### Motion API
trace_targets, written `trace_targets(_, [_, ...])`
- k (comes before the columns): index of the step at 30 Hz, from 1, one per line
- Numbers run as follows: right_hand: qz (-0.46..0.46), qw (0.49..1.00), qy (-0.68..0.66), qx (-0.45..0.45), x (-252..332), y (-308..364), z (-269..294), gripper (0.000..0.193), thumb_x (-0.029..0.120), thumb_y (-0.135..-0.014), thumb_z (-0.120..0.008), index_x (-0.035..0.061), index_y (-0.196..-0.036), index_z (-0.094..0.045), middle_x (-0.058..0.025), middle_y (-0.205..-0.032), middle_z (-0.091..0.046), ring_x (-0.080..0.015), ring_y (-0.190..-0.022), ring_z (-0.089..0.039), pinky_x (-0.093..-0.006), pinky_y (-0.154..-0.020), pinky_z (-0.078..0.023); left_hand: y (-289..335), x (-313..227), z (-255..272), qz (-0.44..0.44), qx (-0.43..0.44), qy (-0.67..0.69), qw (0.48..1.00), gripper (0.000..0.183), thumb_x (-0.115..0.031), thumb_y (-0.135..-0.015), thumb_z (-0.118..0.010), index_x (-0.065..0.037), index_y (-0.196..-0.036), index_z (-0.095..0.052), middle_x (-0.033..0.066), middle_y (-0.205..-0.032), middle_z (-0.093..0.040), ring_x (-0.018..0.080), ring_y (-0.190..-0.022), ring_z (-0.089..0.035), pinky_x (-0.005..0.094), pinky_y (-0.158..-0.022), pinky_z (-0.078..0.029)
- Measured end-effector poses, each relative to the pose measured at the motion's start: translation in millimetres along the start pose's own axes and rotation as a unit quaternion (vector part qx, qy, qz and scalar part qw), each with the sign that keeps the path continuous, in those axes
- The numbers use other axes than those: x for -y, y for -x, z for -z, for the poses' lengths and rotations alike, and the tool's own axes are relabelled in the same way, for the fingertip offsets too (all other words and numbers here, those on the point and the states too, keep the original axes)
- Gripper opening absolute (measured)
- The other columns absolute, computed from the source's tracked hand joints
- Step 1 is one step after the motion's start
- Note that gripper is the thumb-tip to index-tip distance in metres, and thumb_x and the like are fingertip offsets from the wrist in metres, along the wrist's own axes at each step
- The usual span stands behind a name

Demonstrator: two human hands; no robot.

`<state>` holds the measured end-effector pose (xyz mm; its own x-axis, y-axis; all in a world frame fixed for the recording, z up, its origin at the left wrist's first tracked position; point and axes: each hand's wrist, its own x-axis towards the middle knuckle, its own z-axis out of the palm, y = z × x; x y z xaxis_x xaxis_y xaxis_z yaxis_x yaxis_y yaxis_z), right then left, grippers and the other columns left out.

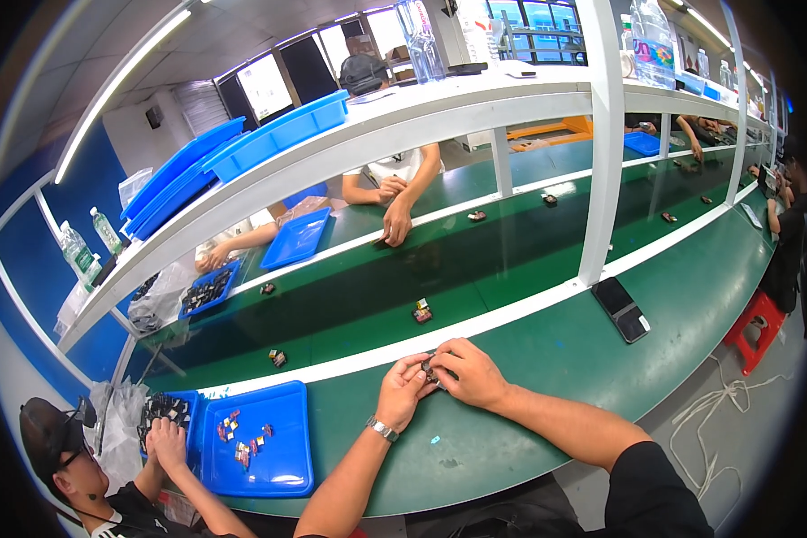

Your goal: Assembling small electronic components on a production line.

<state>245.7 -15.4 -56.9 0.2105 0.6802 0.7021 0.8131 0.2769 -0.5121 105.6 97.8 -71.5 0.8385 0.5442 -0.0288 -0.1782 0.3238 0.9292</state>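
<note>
Hands meet at the near edge of the green surface (529, 359), just beside the white strip (475, 325) that borders the conveyor belt (377, 278). Left hand (403, 390) and right hand (468, 372) are pressed close, fingertips of both pinching one small dark part (429, 369) between them; its shape is too small to make out. Landmark for all places: the white strip. Risk 1: the part is held only at the fingertips, above the surface and right next to the strip, so a slip would likely drop it onto the surface or send it over the strip onto the belt, where similar small pieces (421, 312) already lie and it could get mixed with them. Risk 2: a black phone (623, 308) lies on the near side of the strip, to the right of the hands and well apart; a wide sweep of the right forearm could knock it. Risk 3: a blue tray (282, 403) with small loose coloured pieces sits on the near side of the strip, left of the hands, where a neighbouring person's hands (164, 439) work; a left elbow swing could jostle it and scatter the contents. Fine detail of the pinch is hidden by the fingers, so misalignment of the part cannot be judged.
</note>
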Motion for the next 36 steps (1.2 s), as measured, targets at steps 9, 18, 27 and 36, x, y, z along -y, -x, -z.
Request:
trace_targets(9, [0.015, 0.999, 0.049, -0.010, 8.8, 0.9, -2.1, 0.017, 0.006, -0.076, -0.071, 0.0045, -0.093, -0.066, -0.0083, -0.094, -0.060, -0.0257, -0.087, -0.061, -0.0350, -0.074, -0.053, -0.2, 0.3, 1.1, 0.001, 0.002, 0.007, 1.000, 0.027, 0.001, -0.097, -0.046, 0.000, -0.124, -0.047, 0.0106, -0.116, -0.062, 0.0171, -0.104, -0.062, 0.0328, -0.091, -0.055])
trace_targets(18, [0.031, 0.995, 0.079, -0.046, 7.2, 1.6, -6.7, 0.011, 0.010, -0.080, -0.068, 0.0046, -0.088, -0.063, -0.0055, -0.092, -0.058, -0.0230, -0.084, -0.060, -0.0351, -0.067, -0.053, -0.5, 0.6, 0.6, -0.015, 0.006, 0.012, 1.000, 0.027, 0.000, -0.097, -0.047, 0.000, -0.124, -0.048, 0.0101, -0.116, -0.062, 0.0172, -0.103, -0.063, 0.0330, -0.089, -0.055])
trace_targets(27, [0.068, 0.991, 0.108, -0.040, 12.6, 1.3, -4.1, 0.010, 0.006, -0.074, -0.069, 0.0041, -0.082, -0.063, -0.0057, -0.089, -0.059, -0.0233, -0.086, -0.059, -0.0350, -0.068, -0.053, -1.4, 5.1, 0.7, -0.017, -0.010, -0.022, 1.000, 0.025, -0.004, -0.096, -0.053, -0.001, -0.121, -0.052, 0.0080, -0.112, -0.064, 0.0147, -0.098, -0.064, 0.0291, -0.084, -0.055])
trace_targets(36, [0.095, 0.985, 0.129, -0.060, 9.7, 2.5, -7.0, 0.009, 0.007, -0.072, -0.070, 0.0057, -0.078, -0.063, -0.0050, -0.084, -0.058, -0.0215, -0.079, -0.058, -0.0337, -0.065, -0.048, 0.0, 3.9, -0.1, -0.017, 0.001, -0.012, 1.000, 0.024, -0.004, -0.097, -0.051, -0.003, -0.120, -0.052, 0.0079, -0.114, -0.064, 0.0144, -0.100, -0.063, 0.0294, -0.085, -0.054])
